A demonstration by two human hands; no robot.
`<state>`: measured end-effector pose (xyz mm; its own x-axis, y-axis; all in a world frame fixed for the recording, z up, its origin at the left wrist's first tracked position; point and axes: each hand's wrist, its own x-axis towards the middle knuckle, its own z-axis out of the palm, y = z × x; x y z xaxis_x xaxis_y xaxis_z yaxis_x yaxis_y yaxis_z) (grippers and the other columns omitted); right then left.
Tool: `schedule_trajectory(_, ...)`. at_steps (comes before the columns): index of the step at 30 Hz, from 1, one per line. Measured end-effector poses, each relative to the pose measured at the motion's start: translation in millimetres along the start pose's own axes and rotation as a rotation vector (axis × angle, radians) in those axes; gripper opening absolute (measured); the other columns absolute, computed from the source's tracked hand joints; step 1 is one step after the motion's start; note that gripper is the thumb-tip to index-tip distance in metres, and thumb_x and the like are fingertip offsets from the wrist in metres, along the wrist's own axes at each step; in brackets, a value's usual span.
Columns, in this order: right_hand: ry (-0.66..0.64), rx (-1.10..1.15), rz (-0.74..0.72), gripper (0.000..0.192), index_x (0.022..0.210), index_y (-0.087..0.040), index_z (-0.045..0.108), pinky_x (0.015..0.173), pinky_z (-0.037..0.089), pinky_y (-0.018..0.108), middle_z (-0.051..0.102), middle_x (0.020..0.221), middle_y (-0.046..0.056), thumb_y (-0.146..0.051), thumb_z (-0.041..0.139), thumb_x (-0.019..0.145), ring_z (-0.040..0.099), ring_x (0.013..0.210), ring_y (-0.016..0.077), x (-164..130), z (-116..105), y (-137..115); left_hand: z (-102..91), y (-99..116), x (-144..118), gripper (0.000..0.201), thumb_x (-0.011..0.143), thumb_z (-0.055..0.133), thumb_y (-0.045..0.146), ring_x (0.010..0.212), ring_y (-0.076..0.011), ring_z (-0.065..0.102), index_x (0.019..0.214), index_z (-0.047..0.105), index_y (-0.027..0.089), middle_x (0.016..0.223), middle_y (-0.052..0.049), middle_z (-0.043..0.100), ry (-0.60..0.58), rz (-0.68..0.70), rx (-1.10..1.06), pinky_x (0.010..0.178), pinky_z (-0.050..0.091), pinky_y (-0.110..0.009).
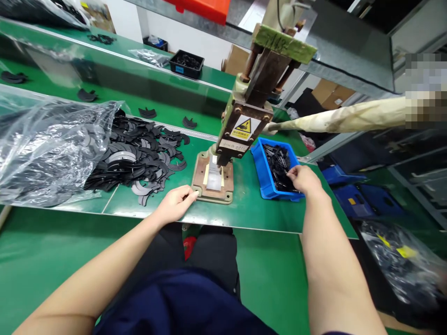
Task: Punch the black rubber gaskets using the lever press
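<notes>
Head view, looking down over my lap at a green worktop (244, 214). My left hand (176, 204) rests loosely curled at the front corner of a small hand press (240, 125), fingertips touching its metal base plate (200, 179); it grips nothing that I can see. My right hand (304, 179) reaches into a blue bin (260, 167) just right of the press, fingers pinched among small black parts (277, 163); I cannot tell whether one is already held.

I judge this to be the picking step: fetching a small part to load under the press. The next move would call for a clean pinch on one piece and careful placing on the pale fixture (214, 177) beneath the ram.

Left of the press lies a heap of black curved flat pieces (139, 156), spilling from a clear plastic bag (49, 149). A padded lever (342, 118) juts right. Behind run more green benches, a black tray (186, 63), and cardboard boxes (331, 93).
</notes>
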<state>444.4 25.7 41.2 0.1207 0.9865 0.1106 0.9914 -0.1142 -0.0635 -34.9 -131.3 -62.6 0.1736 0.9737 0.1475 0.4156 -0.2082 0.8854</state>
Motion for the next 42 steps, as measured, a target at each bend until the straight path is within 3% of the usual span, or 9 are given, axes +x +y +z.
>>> schedule_trajectory(3, 0.122, 0.195, -0.006, 0.022, 0.107, -0.018, 0.065, 0.101, 0.052, 0.047, 0.071, 0.113, 0.016, -0.034, 0.057, 0.095, 0.066, 0.104, 0.0270, -15, -10, -19, 1.4, -1, 0, 0.043, 0.106, 0.052, 0.054, 0.076, -0.0194, 0.061, 0.077, 0.061, 0.024, 0.078, -0.001, 0.064, -0.011, -0.002, 0.015, 0.076, 0.047, -0.032)
schedule_trajectory(5, 0.132, 0.350, -0.059, 0.027, 0.115, -0.019, 0.061, 0.096, 0.055, 0.045, 0.071, 0.110, 0.015, -0.038, 0.053, 0.097, 0.067, 0.099, 0.0251, -30, -8, -44, 2.3, -2, 1, 0.042, 0.106, 0.053, 0.053, 0.077, -0.0195, 0.061, 0.078, 0.061, 0.023, 0.079, -0.002, 0.065, -0.022, 0.003, 0.024, 0.076, 0.046, -0.032)
schedule_trajectory(11, -0.105, 0.750, -0.343, 0.030, 0.109, -0.024, 0.066, 0.079, 0.058, 0.035, 0.074, 0.095, 0.004, -0.051, 0.062, 0.094, 0.068, 0.084, 0.0190, -89, 29, -149, 2.7, -1, 0, 0.042, 0.107, 0.052, 0.053, 0.076, -0.0191, 0.060, 0.078, 0.060, 0.023, 0.079, -0.002, 0.064, -0.021, 0.014, 0.039, 0.075, 0.045, -0.032)
schedule_trajectory(15, -0.149, 0.880, -0.389, 0.027, 0.105, -0.025, 0.067, 0.078, 0.057, 0.034, 0.074, 0.093, 0.002, -0.048, 0.066, 0.093, 0.068, 0.084, 0.0175, -101, 48, -189, 2.2, 0, -1, 0.043, 0.106, 0.052, 0.054, 0.076, -0.0198, 0.060, 0.077, 0.060, 0.024, 0.078, -0.002, 0.064, -0.015, 0.006, 0.047, 0.075, 0.046, -0.032)
schedule_trajectory(28, -0.152, 0.916, -0.349, 0.025, 0.095, -0.024, 0.061, 0.078, 0.051, 0.034, 0.074, 0.088, 0.002, -0.047, 0.069, 0.089, 0.065, 0.080, 0.0179, -76, 62, -210, 3.6, 5, 1, 0.042, 0.107, 0.052, 0.049, 0.073, -0.0182, 0.056, 0.074, 0.052, 0.024, 0.076, 0.000, 0.056, -0.041, 0.038, 0.059, 0.071, 0.042, -0.032)
schedule_trajectory(42, -0.200, 0.917, -0.312, 0.022, 0.092, -0.023, 0.062, 0.077, 0.049, 0.031, 0.073, 0.087, 0.001, -0.043, 0.068, 0.087, 0.064, 0.080, 0.0166, -65, 72, -207, 3.8, 4, 1, 0.042, 0.109, 0.051, 0.048, 0.072, -0.0164, 0.054, 0.075, 0.053, 0.022, 0.075, 0.001, 0.053, -0.047, 0.060, 0.075, 0.071, 0.041, -0.030)
